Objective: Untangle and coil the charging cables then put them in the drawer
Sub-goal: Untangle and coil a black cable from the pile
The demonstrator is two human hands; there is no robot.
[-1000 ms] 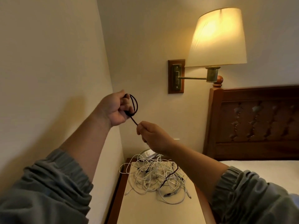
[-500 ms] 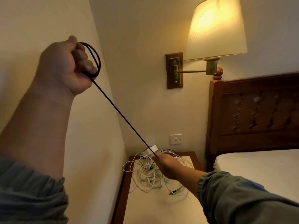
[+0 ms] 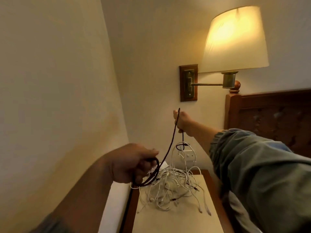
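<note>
Now the hands have swapped heights. Half a second ago the left hand (image 3: 133,163) was raised high with the black cable (image 3: 170,143) stretched taut down to the right hand at the pile. At present the left hand sits low, just beside the white cable tangle (image 3: 171,185), and the right hand (image 3: 183,121) is lifted toward the wall lamp (image 3: 235,39).

Hand states: left fingers curled round a few loops of the black cable (motion-blurred, loop count unclear). Right fingers closed round the same cable, which passes over the top of the fist. One run hangs in a slack curve to the left hand. The other drops straight below.

Observation: that lower run ends in a small dark knot (image 3: 180,146) with white strands caught in it and lifted off the heap. The rest of the white tangle lies on the nightstand (image 3: 176,221).

Reading: we judge the black cable is only partly coiled and not yet free, because its far end is snagged in the white cables. Next wrap likely needs the knot worked loose first. Pulling harder risks tightening it or dragging the heap off the top. Drawer not in view.
</note>
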